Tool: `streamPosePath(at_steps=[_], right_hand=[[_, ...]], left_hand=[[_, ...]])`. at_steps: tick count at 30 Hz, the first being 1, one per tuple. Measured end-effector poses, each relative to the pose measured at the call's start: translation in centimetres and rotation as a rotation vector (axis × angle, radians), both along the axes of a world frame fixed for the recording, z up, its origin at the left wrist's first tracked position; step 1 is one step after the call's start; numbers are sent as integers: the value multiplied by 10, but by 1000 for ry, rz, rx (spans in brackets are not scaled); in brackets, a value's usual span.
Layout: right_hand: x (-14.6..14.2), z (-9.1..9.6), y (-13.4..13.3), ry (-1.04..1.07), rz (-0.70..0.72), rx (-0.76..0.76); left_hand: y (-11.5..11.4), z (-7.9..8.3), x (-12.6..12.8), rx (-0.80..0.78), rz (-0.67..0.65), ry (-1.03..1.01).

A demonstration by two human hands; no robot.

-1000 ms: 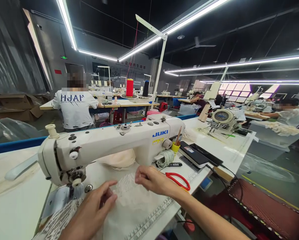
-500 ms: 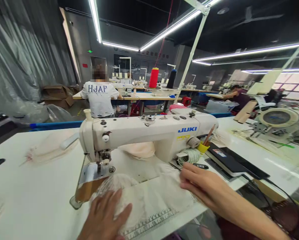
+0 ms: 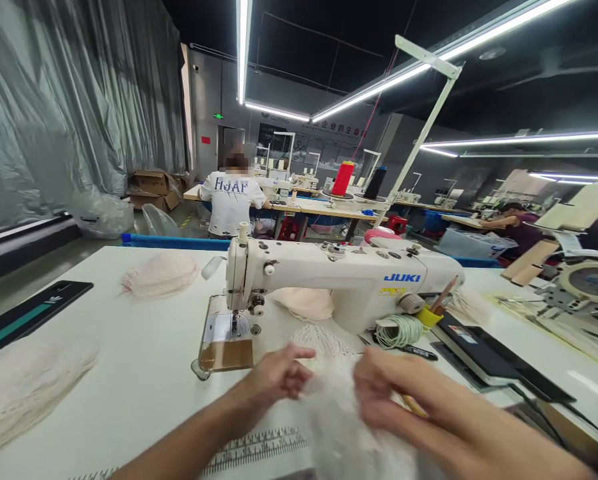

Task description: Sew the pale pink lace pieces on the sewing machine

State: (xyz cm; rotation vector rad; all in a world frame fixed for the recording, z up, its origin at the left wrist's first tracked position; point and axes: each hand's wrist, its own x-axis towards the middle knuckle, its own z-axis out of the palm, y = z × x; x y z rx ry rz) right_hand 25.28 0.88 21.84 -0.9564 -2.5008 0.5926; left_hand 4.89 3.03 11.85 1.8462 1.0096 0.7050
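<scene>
My right hand is closed on a piece of thin white fabric, which hangs blurred below it over the table's front. A small yellow item shows by its fingers, too hidden to name. My left hand is at the fabric's left edge, index finger stretched out and the others loosely bent, holding nothing I can see. White lacy strands lie just beyond both hands. The white sewing machine stands behind them, its needle area left of my left hand.
Pale fabric bundles lie on the table at left and farther back. A ruler strip runs along the front. To the right are a cord coil, a yellow cup and a black notebook. A person sits ahead.
My left hand has lifted off the fabric on the table and turned toward the right hand. The fabric has been gathered up in my right hand. The view has swung left.
</scene>
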Motion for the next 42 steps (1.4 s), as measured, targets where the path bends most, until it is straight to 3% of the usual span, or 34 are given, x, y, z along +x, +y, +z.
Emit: streamPosePath(at_steps=[1, 3, 5, 8, 10, 16, 22, 25, 27, 30, 35, 42], right_hand=[[-16, -4, 8, -11, 64, -113], [-47, -21, 24, 13, 95, -253], [-73, -42, 35, 74, 96, -330], [-101, -68, 41, 151, 133, -451], [-112, -77, 39, 171, 145, -449], [-114, -73, 32, 130, 130, -411], [-103, -52, 34, 159, 178, -564], [-105, -64, 55, 113, 178, -384], [-108, -83, 71, 48, 122, -207], [-113, -111, 88, -12, 59, -100], [-119, -132, 96, -97, -58, 98], [-125, -142, 105, -16, -105, 170]], left_hand=[[-9, 3, -17, -78, -13, -70], [-25, 4, -48, -417, 43, -444], [-39, 2, -73, -519, 159, -544], [-52, -5, -96, -437, 295, -459], [-54, -10, -103, -363, 319, -398], [-54, -18, -108, -282, 387, -280], [-52, 11, -112, -393, 386, -156], [-22, 16, -116, -264, 410, 65], [3, 8, -119, -198, 359, 191], [30, -9, -120, -205, 296, 297], [40, -16, -117, -184, 347, 465], [45, -14, -112, -186, 379, 637]])
